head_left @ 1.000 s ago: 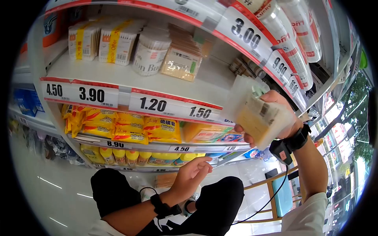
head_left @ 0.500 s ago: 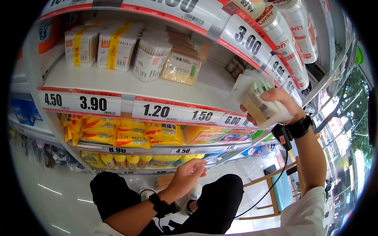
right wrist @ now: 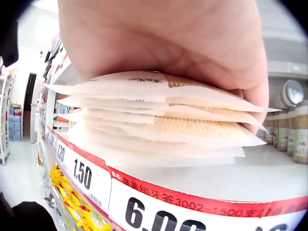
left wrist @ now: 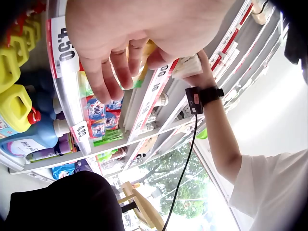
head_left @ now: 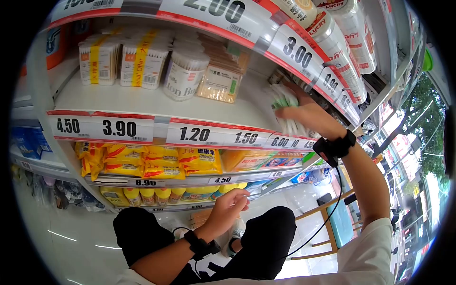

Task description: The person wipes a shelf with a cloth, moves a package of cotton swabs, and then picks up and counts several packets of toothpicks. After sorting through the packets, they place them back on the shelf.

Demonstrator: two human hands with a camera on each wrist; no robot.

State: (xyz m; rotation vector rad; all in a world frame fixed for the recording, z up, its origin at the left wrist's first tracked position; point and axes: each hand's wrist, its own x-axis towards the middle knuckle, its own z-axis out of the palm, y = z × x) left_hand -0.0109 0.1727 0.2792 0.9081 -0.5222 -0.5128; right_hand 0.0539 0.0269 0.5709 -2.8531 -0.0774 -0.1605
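Packet stack gripped at the shelf

Head view: the right hand (head_left: 308,111) gripped a stack of thin packets (head_left: 284,100) between thumb and fingers, over the shelf (head_left: 228,111). The left hand (head_left: 225,209) hung below and to its left, empty, fingers loosely bent.

Left wrist view: the packets sat at the right hand's fingers, away from its wrist.

Right wrist view: the packets splayed beneath the palm; shelf contact could not be told. Good handling seemed to call for an even squeeze, layers level and squared, fingers clear of the jars (right wrist: 301,132) beyond them. The layered edge faced the wrist, running crosswise under the palm; foreshortening hid whether that was the long axis.
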